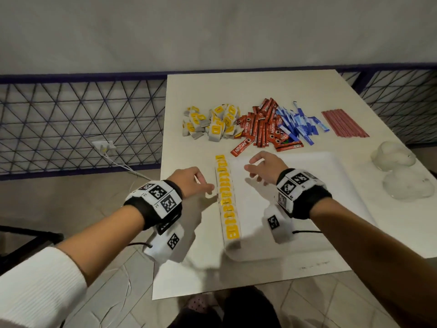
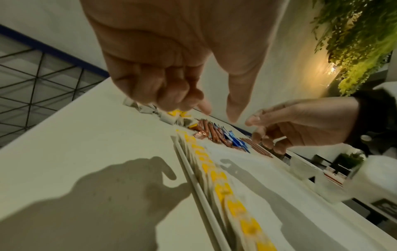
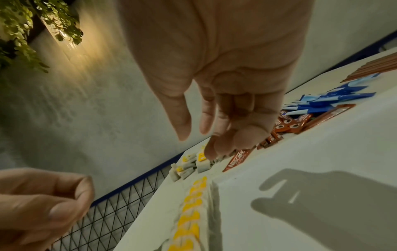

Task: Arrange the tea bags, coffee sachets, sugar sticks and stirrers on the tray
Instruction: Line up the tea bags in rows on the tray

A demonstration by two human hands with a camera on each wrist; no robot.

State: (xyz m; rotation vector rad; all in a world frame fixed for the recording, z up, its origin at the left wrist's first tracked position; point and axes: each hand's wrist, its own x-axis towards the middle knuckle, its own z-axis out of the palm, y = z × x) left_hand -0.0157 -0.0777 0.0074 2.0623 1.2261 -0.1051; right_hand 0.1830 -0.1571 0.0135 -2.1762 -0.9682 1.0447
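A white tray [image 1: 307, 197] lies on the white table [image 1: 189, 256]. A row of yellow-tagged tea bags [image 1: 228, 202] stands along the tray's left edge, also seen in the left wrist view [image 2: 223, 186]. My left hand [image 1: 201, 183] hovers just left of the row, fingers curled [image 2: 163, 88], thumb out, holding nothing. My right hand [image 1: 257, 169] hovers over the tray just right of the row with fingers loosely bent [image 3: 214, 118] and empty. Behind the tray lie a loose tea bag pile [image 1: 212, 124], red coffee sachets [image 1: 262, 126], blue sugar sticks [image 1: 298, 124] and reddish stirrers [image 1: 343, 124].
Two clear glass pieces [image 1: 392, 157] sit on the table's right side beside the tray. A blue wire fence [image 1: 82, 119] runs behind and left of the table. The table's left edge is close to my left wrist.
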